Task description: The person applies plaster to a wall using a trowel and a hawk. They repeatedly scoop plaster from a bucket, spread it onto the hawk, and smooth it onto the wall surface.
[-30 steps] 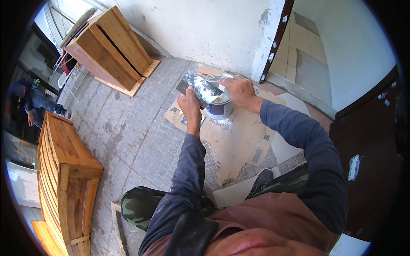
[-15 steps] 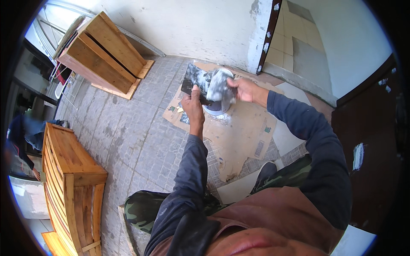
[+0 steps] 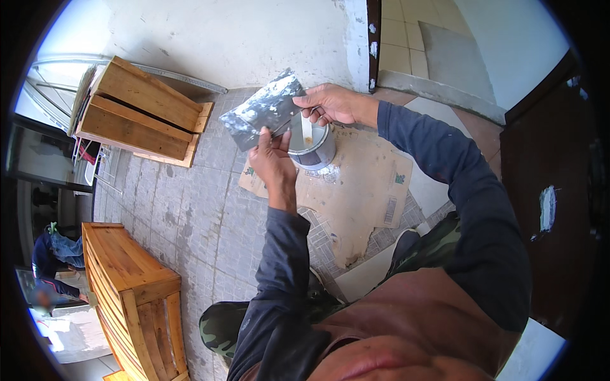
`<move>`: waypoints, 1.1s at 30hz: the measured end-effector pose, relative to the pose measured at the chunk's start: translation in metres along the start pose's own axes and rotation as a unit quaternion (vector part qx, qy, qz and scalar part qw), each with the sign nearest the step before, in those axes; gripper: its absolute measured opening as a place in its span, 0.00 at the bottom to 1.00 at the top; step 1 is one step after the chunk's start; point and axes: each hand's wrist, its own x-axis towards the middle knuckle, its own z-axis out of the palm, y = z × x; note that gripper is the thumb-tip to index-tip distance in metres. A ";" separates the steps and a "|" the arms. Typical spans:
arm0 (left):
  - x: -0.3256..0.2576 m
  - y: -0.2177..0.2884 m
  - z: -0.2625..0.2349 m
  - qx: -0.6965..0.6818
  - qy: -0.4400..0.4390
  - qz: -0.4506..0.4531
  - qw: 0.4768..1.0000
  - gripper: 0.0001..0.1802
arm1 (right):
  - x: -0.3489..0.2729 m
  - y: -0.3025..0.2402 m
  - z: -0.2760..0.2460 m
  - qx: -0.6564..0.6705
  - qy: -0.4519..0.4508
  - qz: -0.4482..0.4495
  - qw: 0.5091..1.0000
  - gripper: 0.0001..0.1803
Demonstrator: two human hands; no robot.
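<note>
My left hand (image 3: pixel 272 160) grips the lower edge of a flat dark board (image 3: pixel 265 109) smeared with white paste and holds it tilted above the floor. My right hand (image 3: pixel 330 103) pinches a narrow putty knife (image 3: pixel 305 129), its blade lying against the board's right edge over a grey metal can (image 3: pixel 312 150). The can stands on a flattened sheet of brown cardboard (image 3: pixel 359 190).
An open wooden crate (image 3: pixel 141 113) lies by the white wall at the back left. A long slatted wooden crate (image 3: pixel 135 293) stands at the lower left. Another person (image 3: pixel 52 254) crouches at the far left edge. A dark door (image 3: pixel 540 190) is on the right.
Both hands have lifted the board and knife a little toward me, and the knife has slid from the board's top to its right edge over the can.
</note>
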 end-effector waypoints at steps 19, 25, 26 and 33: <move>-0.029 0.045 -0.119 -0.005 0.057 0.024 0.998 0.13 | 0.138 0.197 -0.181 -0.407 0.400 0.167 0.804 0.19; -0.025 0.029 -0.108 -0.043 0.071 -0.011 0.996 0.12 | 0.133 0.203 -0.183 -0.393 0.460 0.087 0.792 0.18; -0.024 0.026 -0.104 -0.043 0.103 -0.016 0.994 0.12 | 0.133 0.204 -0.183 -0.398 0.449 0.111 0.792 0.18; -0.032 0.021 -0.093 -0.027 0.055 -0.012 0.998 0.10 | 0.139 0.205 -0.184 -0.375 0.456 0.129 0.797 0.17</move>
